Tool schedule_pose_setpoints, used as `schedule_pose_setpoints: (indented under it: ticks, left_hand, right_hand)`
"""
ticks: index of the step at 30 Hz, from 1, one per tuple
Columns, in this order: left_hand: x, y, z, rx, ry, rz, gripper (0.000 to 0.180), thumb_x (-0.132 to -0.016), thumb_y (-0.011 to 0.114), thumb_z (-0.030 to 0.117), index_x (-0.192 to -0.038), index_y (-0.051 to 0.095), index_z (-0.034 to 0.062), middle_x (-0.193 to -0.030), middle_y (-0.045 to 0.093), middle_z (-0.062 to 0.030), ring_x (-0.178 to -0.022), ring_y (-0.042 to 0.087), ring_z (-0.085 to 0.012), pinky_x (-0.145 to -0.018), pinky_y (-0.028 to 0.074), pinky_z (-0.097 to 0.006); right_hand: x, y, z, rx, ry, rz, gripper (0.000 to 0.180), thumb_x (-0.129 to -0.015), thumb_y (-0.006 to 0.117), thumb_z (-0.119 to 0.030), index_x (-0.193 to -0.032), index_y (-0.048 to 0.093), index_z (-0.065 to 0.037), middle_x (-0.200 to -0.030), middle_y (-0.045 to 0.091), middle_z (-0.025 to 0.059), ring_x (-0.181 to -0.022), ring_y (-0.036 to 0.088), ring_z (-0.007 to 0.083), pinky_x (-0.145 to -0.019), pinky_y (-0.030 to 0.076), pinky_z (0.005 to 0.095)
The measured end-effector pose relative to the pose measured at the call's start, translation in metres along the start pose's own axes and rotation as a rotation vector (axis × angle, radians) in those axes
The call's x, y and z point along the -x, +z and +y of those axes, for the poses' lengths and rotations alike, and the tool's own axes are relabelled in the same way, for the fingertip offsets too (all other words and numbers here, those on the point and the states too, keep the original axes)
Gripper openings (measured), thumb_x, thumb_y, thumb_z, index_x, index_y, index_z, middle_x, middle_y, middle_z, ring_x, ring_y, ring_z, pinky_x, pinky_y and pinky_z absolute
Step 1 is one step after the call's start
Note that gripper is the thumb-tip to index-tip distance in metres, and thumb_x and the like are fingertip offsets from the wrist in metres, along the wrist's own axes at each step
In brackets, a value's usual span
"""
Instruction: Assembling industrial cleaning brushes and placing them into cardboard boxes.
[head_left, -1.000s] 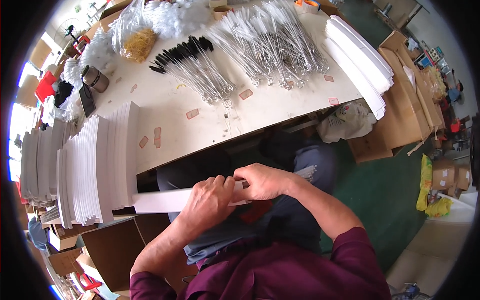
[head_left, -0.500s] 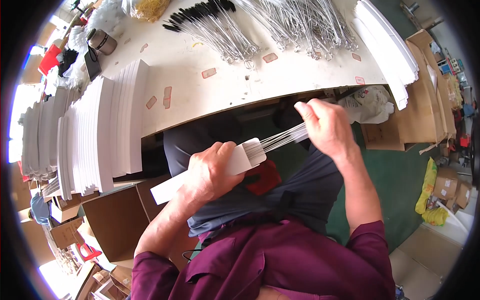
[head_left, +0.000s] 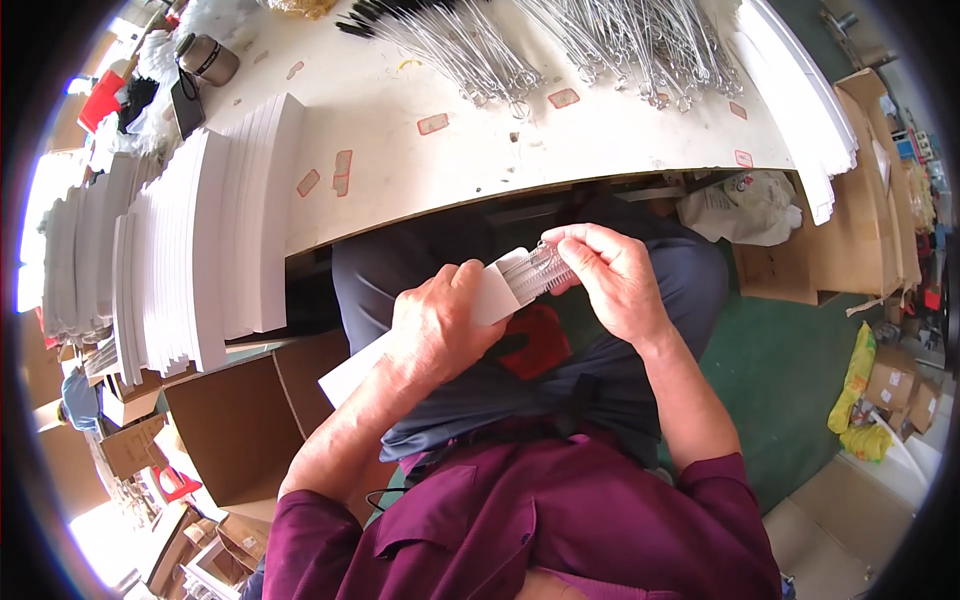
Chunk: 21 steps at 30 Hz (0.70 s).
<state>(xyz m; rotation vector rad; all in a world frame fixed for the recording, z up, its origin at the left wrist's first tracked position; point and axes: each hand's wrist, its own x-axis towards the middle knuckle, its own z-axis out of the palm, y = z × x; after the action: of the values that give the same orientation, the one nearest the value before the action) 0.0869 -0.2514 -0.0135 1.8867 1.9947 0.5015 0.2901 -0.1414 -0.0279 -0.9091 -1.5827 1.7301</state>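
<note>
**Sleeve and wire bundle held over the lap**

The white paper sleeve (head_left: 440,325) lies above the lap, long axis running lower left to upper right, mouth up-right. A wire bundle (head_left: 540,268) sits in that mouth. Left hand (head_left: 440,325) is wrapped closed around the sleeve; right hand (head_left: 610,275) pinches the wires' outer end. White table (head_left: 480,150) lies beyond.
</note>
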Motion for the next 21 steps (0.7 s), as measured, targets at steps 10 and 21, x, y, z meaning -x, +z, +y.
schedule_pose_setpoints:
  ticks: [10,21]
  left_hand:
    - [-0.001,0.008,0.000,0.018,0.004,0.022,0.048,-0.074,0.086,0.028,-0.108,0.064,0.0027,-0.092,0.070,-0.0139,-0.083,0.073,-0.0333,-0.072,0.060,-0.044]
    - [0.008,0.011,-0.011,0.021,-0.029,0.021,0.059,-0.073,0.088,0.033,-0.116,0.063,0.0021,-0.094,0.071,-0.0153,-0.085,0.073,-0.0339,-0.073,0.060,-0.045]
  right_hand:
    - [0.011,0.043,0.013,0.473,-0.354,0.189,0.022,-0.099,0.066,-0.006,-0.119,0.070,0.003,-0.110,0.074,0.0234,-0.099,0.075,0.0356,-0.083,0.060,0.0388]
    - [0.031,0.051,0.021,0.670,-0.445,-0.047,0.046,-0.092,0.076,-0.015,-0.131,0.063,0.007,-0.150,0.048,0.0279,-0.136,0.051,0.0434,-0.109,0.048,0.0452]
